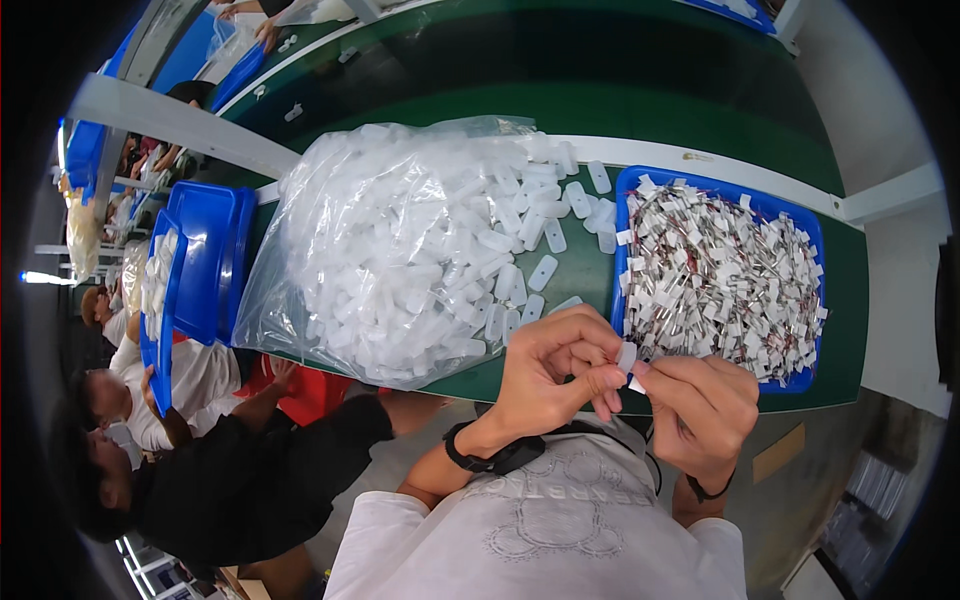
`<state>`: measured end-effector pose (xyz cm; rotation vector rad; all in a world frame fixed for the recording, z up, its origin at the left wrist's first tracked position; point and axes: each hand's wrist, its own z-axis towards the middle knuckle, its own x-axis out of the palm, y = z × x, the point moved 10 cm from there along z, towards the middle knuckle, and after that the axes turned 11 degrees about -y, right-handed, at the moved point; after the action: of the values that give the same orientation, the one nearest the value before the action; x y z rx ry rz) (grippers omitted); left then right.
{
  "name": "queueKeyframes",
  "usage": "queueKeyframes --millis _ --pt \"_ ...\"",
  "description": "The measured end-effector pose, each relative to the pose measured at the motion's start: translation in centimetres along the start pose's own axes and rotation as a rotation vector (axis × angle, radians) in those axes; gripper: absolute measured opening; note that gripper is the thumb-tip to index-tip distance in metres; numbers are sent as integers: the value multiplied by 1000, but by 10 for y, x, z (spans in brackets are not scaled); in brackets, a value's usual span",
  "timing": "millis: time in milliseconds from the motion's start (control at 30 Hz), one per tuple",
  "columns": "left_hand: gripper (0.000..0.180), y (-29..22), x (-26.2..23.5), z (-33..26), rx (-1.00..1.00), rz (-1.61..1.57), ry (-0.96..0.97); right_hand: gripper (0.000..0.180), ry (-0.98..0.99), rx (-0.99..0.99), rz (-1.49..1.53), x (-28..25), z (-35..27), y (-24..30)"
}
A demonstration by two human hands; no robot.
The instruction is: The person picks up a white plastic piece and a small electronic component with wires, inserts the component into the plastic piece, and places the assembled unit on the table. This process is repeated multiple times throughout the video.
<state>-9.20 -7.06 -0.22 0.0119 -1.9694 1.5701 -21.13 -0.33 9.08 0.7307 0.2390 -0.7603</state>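
Observation:
Just in front of my body, over the near edge of the green table, my two hands meet. My left hand [562,368] is closed, pinching a translucent white plastic casing [627,355] between thumb and fingers. Close against it, my right hand [704,402] is closed too, its fingertips on a small white-tabbed part [637,384] mostly hidden by the fingers. Similar casings spill from a large clear plastic bag [270,290] to the left. Beyond my right hand, a blue tray [822,255] holds a heap of small white-tabbed parts with wires and metal pieces.
Loose casings [543,272] lie on the green table [600,270] between bag and tray. Blue bins [207,260] stand at the table's left end. There, a person in black [250,470] holds another blue tray [160,330]. A white rail [690,158] runs behind the bag and tray.

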Motion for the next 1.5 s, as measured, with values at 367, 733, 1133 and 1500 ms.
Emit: queueKeyframes --millis 367,733,1133,1500 --pt "27 -58 -50 82 87 284 -299 57 8 530 32 -36 -29 -61" --pt "23 -47 -36 42 521 1610 -344 27 8 678 -78 -42 -43 -79" --pt "23 -57 -25 28 499 1427 -303 11 24 527 -383 -38 -29 -77" --pt "37 -22 -32 16 58 627 -228 11 294 240 -262 7 -11 -48"
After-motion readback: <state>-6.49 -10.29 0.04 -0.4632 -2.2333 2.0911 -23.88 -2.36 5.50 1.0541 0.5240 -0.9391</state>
